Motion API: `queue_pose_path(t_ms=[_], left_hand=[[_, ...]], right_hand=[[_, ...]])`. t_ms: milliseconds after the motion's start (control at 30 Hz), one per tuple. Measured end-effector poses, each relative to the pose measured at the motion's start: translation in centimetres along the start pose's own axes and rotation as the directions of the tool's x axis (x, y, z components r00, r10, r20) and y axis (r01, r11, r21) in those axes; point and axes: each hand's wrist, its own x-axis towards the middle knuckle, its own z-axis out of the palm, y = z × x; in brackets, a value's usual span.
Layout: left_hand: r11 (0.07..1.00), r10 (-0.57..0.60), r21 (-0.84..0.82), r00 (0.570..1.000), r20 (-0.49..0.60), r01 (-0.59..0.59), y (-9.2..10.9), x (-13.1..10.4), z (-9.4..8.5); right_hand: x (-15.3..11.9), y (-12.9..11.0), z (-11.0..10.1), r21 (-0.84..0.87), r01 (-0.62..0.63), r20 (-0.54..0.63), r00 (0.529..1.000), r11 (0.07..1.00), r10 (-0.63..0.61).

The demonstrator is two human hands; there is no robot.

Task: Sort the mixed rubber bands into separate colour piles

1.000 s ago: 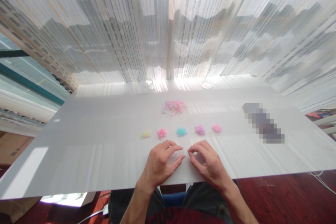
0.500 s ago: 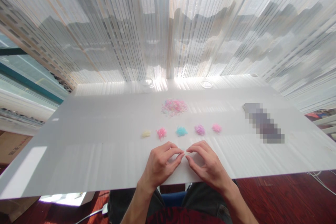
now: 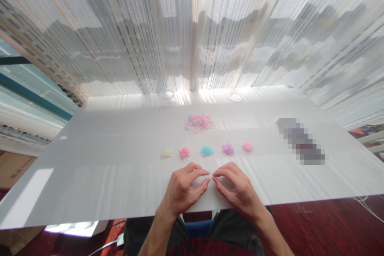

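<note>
My left hand (image 3: pixel 184 188) and my right hand (image 3: pixel 237 184) face each other near the table's front edge, fingertips almost touching. Thumb and forefinger of my left hand are slightly apart, with nothing visible between them. The thumb and forefinger of my right hand come together at the tips; anything held there is too small to make out. Beyond them lies a row of small piles: pale yellow (image 3: pixel 166 153), deep pink (image 3: pixel 184 152), turquoise (image 3: pixel 207 151), purple (image 3: pixel 228 149) and light pink (image 3: pixel 247 146). A larger mixed-colour pile (image 3: pixel 198 123) of thin pieces is behind the row.
The white table (image 3: pixel 90 160) carries a blurred-out long object (image 3: pixel 301 142) at the right. Two clear round items, one at the back left (image 3: pixel 168 95) and one at the back right (image 3: pixel 236 96), stand near the striped curtain (image 3: pixel 180 28).
The thumb and forefinger of my left hand have parted slightly. The fingertips of my right hand have drawn a little closer together. The piles look the same.
</note>
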Motion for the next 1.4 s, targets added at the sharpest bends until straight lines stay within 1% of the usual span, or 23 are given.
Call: queue_pose_path(t_ms=[167, 500, 700, 1400], left_hand=[[1.0, 0.014, -0.007, 1.0, 0.01, -0.014, 0.02, 0.06, -0.06], [0.999, 0.038, -0.024, 0.999, -0.011, -0.038, -0.27, -0.09, 0.03], [0.999, 0.045, -0.023, 0.999, -0.014, -0.045, -0.28, -0.05, 0.03], [0.999, 0.039, -0.008, 0.999, -0.017, -0.039, -0.23, -0.04, 0.01]], right_hand=[[0.02, -0.09, -0.06, 0.004, 0.012, -0.001, 1.0, 1.0, -0.012], [-0.33, 0.29, 0.15, -0.004, -0.019, -0.001, 1.0, 1.0, 0.019], [-0.23, 0.17, 0.09, 0.008, -0.007, -0.015, 1.0, 1.0, 0.007], [-0.15, 0.06, 0.0, 0.025, -0.004, -0.018, 1.0, 1.0, 0.004]])
